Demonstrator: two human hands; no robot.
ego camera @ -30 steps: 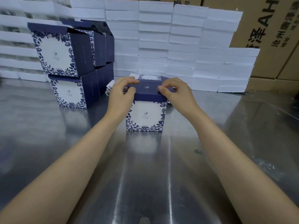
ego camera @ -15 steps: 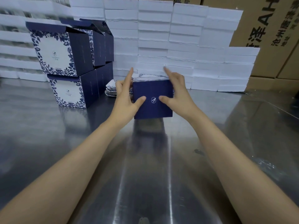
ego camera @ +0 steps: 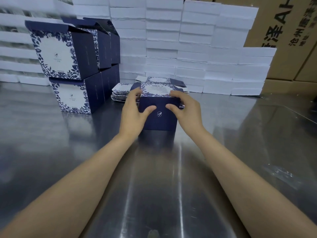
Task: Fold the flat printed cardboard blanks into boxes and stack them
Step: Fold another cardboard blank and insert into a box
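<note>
Head: box (ego camera: 158,117) between the fingers (ego camera: 149,109)

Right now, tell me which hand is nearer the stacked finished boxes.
Left. The left hand grips the held box on the side facing the stacked boxes; the right hand grips its far side.

Both hands, left (ego camera: 132,112) and right (ego camera: 187,109), grip the box (ego camera: 158,115) on the table (ego camera: 154,186); stacked boxes (ego camera: 75,66) stand to its left, flat blanks (ego camera: 120,93) behind it.

two hands (ego camera: 133,112) (ego camera: 186,110), one held box (ego camera: 159,117), one blank pile (ego camera: 120,93).
</note>
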